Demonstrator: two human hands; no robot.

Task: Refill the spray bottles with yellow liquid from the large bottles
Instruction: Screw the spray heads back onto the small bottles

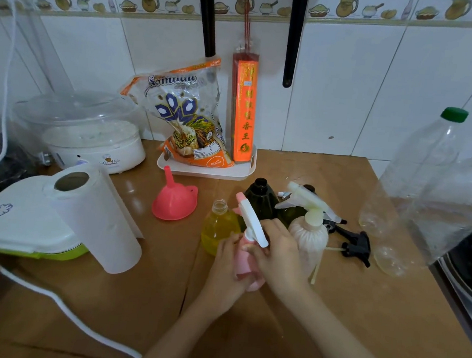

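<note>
A pink spray bottle (243, 261) stands at the middle of the wooden table (332, 301), with a white and pink trigger head (250, 217) on top. My left hand (228, 266) grips its body. My right hand (275, 249) grips its neck under the trigger head. Just behind stands an open clear bottle of yellow liquid (217, 228) without a cap. A cream spray bottle (311, 234) with its trigger head stands to the right. Two dark green bottles (262, 195) stand behind. Two large, nearly empty plastic bottles with green caps (417, 177) stand at the right.
A pink funnel (174, 199) lies mouth down left of the bottles. Loose black trigger heads (357, 245) lie on the table to the right. A paper towel roll (97, 215), a white lidded box (17, 222), a steamer (90, 137) and a tray (210, 171) with a rice bag are around.
</note>
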